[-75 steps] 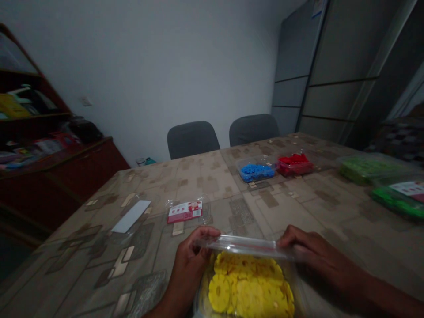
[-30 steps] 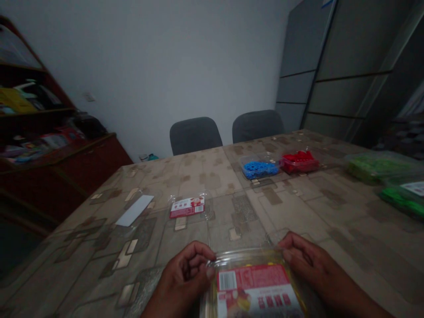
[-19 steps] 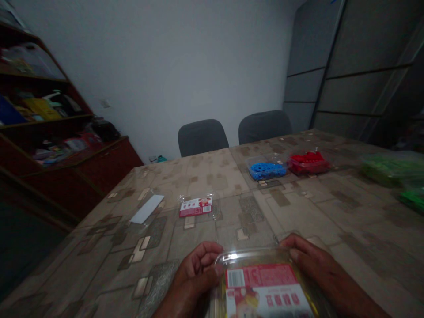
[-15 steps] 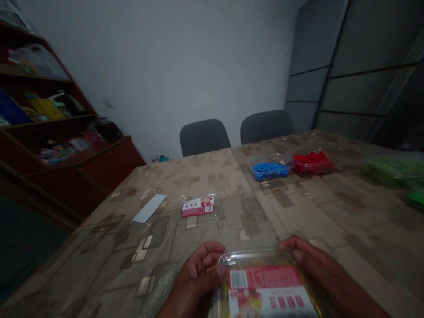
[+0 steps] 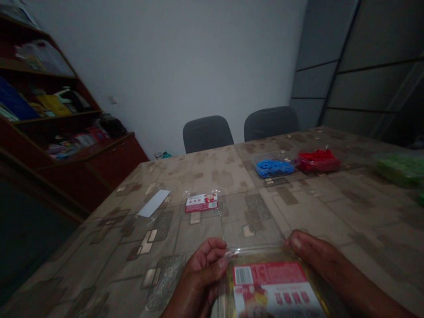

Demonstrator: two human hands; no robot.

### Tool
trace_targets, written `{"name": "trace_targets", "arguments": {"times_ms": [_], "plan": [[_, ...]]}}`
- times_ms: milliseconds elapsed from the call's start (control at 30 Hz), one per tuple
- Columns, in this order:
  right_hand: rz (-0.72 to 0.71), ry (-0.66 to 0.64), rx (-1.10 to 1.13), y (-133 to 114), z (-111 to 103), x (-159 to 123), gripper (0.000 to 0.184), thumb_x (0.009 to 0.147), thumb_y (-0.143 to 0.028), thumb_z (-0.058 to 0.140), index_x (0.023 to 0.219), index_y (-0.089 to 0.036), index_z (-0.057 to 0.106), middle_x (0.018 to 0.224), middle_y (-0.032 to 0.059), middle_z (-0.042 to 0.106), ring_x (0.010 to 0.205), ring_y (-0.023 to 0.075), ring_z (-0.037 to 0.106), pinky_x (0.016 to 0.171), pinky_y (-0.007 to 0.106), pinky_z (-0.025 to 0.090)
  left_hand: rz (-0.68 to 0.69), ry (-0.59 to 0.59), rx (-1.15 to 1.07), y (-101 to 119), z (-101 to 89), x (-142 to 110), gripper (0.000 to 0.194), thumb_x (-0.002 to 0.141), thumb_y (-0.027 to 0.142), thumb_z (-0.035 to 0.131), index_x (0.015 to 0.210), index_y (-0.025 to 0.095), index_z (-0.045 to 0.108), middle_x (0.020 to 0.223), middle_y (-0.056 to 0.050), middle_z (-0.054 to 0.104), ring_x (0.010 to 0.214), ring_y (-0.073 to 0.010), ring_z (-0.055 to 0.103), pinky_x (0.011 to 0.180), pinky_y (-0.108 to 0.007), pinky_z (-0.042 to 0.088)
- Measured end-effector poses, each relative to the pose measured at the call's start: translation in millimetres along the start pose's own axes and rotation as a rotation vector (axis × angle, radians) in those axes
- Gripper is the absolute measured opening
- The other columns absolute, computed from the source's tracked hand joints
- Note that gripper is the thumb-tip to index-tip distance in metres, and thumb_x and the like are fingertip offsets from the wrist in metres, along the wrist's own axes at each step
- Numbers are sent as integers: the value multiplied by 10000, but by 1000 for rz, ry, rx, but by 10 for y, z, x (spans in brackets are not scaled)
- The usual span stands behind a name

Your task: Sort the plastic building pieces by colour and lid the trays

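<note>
Close to me at the bottom of the head view is a clear plastic container (image 5: 268, 276) with a red and white label on its lid. Something yellow shows through its sides. My left hand (image 5: 203, 274) grips its left side, thumb on the lid's edge and fingers curled at the far left corner. On the opposite side my right hand (image 5: 308, 249) is closed on the far right corner. The near end of the container lies outside the picture. Ahead lies a clear lid with a red and white label (image 5: 201, 202), and left of it another clear lid with a white label (image 5: 154, 203).
On the far right of the patterned tablecloth (image 5: 212, 170) stand a clear box of blue pieces (image 5: 274, 168), a box of red pieces (image 5: 318, 160) and a box of green pieces (image 5: 399, 168). Two grey chairs (image 5: 208, 133) stand behind the table. A wooden shelf unit (image 5: 109, 157) is at left.
The view has shifted slightly, so things on the table appear a little further right. My right thumb has moved up to the container's far right corner. Both hands keep hold of the container.
</note>
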State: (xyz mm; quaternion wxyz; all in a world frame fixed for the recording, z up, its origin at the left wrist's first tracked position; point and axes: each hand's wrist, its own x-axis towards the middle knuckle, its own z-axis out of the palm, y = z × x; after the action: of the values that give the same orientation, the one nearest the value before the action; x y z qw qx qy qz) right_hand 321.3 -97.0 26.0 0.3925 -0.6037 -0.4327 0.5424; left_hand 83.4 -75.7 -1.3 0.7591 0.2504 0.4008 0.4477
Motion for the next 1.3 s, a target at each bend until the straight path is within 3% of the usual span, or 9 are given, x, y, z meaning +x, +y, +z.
{"name": "trace_targets", "arguments": {"times_ms": [200,400,600,800,1033,1300], "plan": [[-48,-120,-55,-21,-70,73,462,770,-673,528,629,-238,469,611,-20,494,579,166,499,516,257,431,-25,-36,14,60,9,9,355,616,155,838,937,150,686,804,-23,709,688,-157,680,623,-247,509],[-125,-75,-52,130,-52,162,457,803,-639,519,632,-219,460,595,-41,439,559,138,445,512,241,392,67,-55,144,29,8,43,325,630,243,823,914,179,679,819,-23,686,665,-150,642,622,-248,459],[-114,-102,-43,165,-70,182,453,806,-624,532,628,-215,455,587,-55,405,530,117,408,506,230,364,126,45,277,-23,40,51,289,709,410,780,825,190,634,731,-5,658,609,-121,588,574,-220,412],[-38,-169,-5,108,-84,168,466,780,-652,548,643,-216,456,585,-57,430,510,108,417,491,223,357,19,26,89,1,72,27,356,681,292,812,977,182,647,713,18,620,581,-111,586,564,-225,422],[-64,-154,-14,77,-69,199,486,766,-669,551,623,-217,445,557,-60,420,496,107,418,479,220,356,27,5,37,18,89,-2,332,685,223,803,985,163,674,716,17,635,590,-109,602,568,-225,454],[-100,-168,-24,124,-76,205,452,798,-629,549,642,-210,484,570,-51,456,512,115,448,489,229,362,64,-4,-13,-59,51,-27,429,606,235,857,1002,171,704,796,-18,677,676,-150,641,661,-261,490]]}}
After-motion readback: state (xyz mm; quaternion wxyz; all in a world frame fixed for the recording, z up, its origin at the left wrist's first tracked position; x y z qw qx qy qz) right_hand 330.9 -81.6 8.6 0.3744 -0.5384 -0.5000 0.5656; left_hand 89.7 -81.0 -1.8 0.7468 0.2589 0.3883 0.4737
